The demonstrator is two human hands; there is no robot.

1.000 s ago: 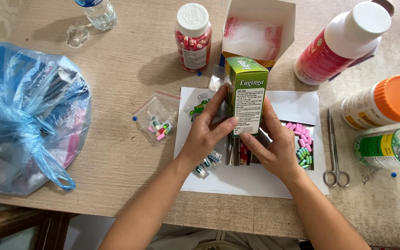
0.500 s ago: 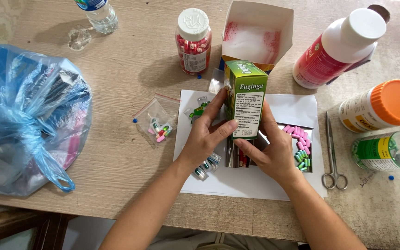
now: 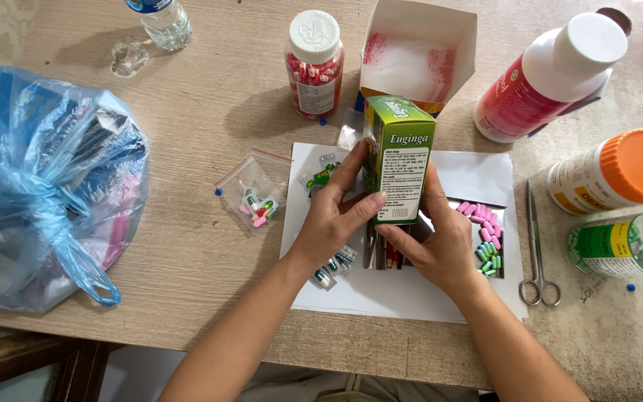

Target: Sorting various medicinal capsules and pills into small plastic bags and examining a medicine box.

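Both hands hold a green and white medicine box [image 3: 400,160] upright above a white paper sheet [image 3: 411,298]. My left hand [image 3: 334,218] grips the box's left side, thumb on its front. My right hand [image 3: 432,242] grips the lower right side. Under the box, silver blister strips [image 3: 381,253] show between the hands. Pink, green and blue capsules [image 3: 485,234] lie on a small tray just right of my right hand. More blister pieces [image 3: 334,266] lie under my left wrist.
A blue plastic bag [image 3: 39,186] fills the left. A small zip bag of pills [image 3: 253,195], a red-capsule bottle [image 3: 314,63], an open carton [image 3: 418,56], a white-capped bottle [image 3: 548,78], an orange-lidded jar [image 3: 615,171], a green-labelled bottle [image 3: 623,246] and scissors [image 3: 537,246] surround the sheet.
The box and both hands have hardly moved; the view has shifted only slightly.
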